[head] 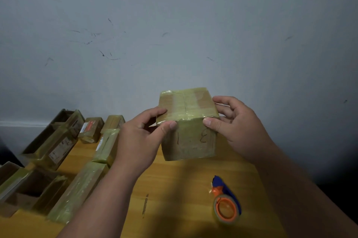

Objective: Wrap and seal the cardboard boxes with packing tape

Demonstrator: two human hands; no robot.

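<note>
Above the far half of the wooden table (174, 185), head view: a tape-wrapped cardboard box (188, 123) is held up between both hands, its lower edge seemingly clear of the tabletop, though the dim light makes that hard to confirm. The box is tilted, top face toward the camera, glossy yellowish tape covering top and front. Front face bears handwritten marks, a stroke and a "3"-like figure.

Left hand (140, 137): on the box's left side, thumb on the near top edge, fingers curled round the left top corner. Grips the box.

Right hand (235, 123): on the box's right side, thumb tip pressed at the near right top corner, fingers curled over the right edge of the top face. Grips the box.

Tape dispenser (226, 202): lies on the table nearer the camera, below the right hand and well apart from the box; blue handle, orange hub, roll of clear tape mounted.

Left part of table: a group of other taped boxes (77, 185), long and short, some with labels. Grey scuffed wall (174, 25) behind.
</note>
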